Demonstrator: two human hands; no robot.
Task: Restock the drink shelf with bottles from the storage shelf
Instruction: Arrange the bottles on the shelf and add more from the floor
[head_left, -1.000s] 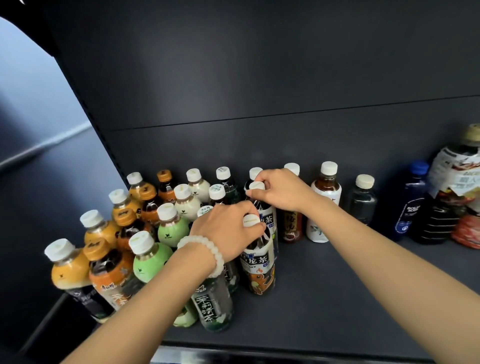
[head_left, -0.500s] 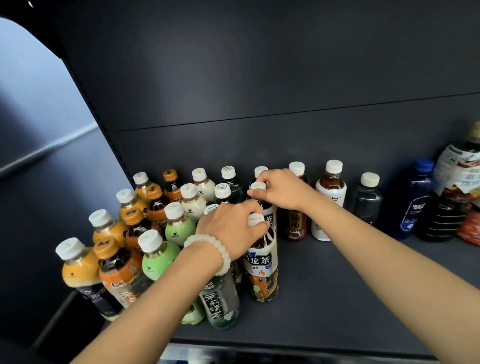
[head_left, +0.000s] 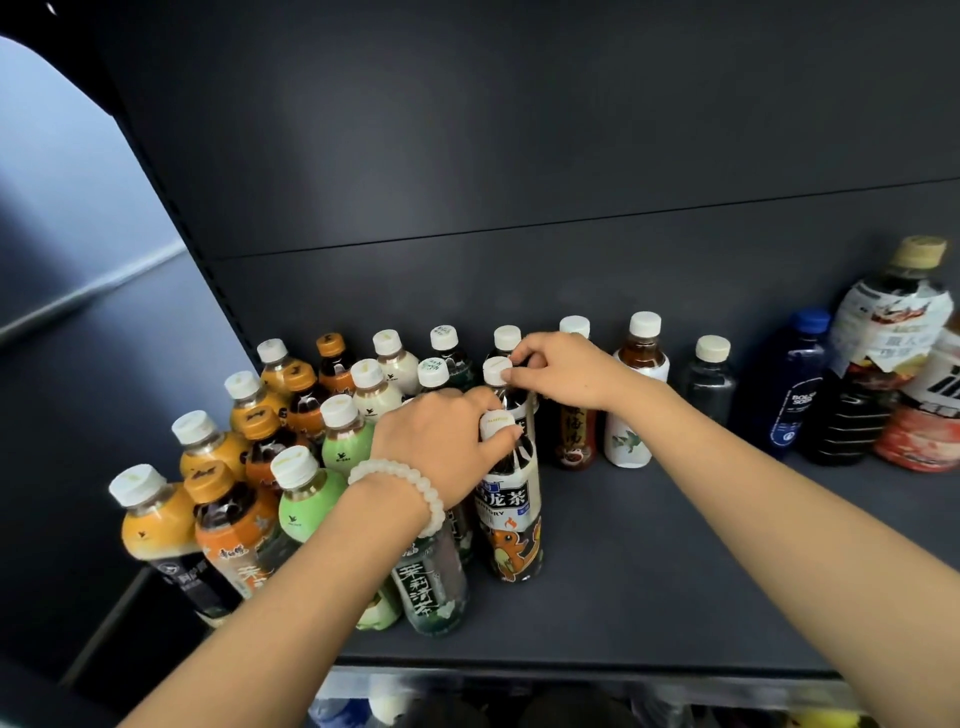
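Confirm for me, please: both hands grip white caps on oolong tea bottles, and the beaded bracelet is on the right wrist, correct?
Not quite. The head view shows the beaded bracelet on the left wrist. The rest stands: the left hand and the right hand each grip a white cap on an oolong tea bottle.

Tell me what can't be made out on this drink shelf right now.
- Head view: the left hand covers the neck of the front tea bottle, and its forearm hides the bottles beneath.
- The right hand hides most of the bottle behind; only its cap shows.
- The big bottles at right are cut off by the edge.
- Below the shelf, everything is blurred.
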